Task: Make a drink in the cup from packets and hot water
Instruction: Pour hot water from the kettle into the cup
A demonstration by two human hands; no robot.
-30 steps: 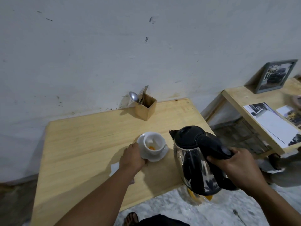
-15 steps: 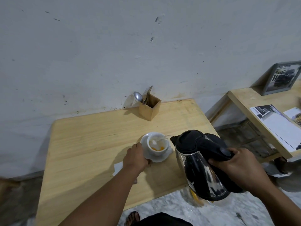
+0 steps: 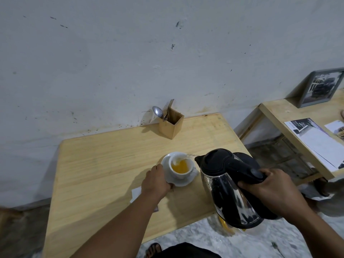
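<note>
I see the right hand (image 3: 270, 190) clamped around the kettle (image 3: 230, 187) handle, tipped so water streams from the spout into the cup (image 3: 181, 167) — now holding orange liquid. The cup sits on its saucer (image 3: 188, 180) on the table (image 3: 104, 164); the left hand (image 3: 155, 180) grips the saucer's edge.

The steel electric kettle with the black lid and handle (image 3: 230, 185) has tipped further forward, its spout now just right of the small white ceramic cup (image 3: 181, 167), and a thin stream of water arcs from it into the cup. A second ago the cup held only a little orange powder at the bottom; now it is well filled with orange-yellow liquid
</note>
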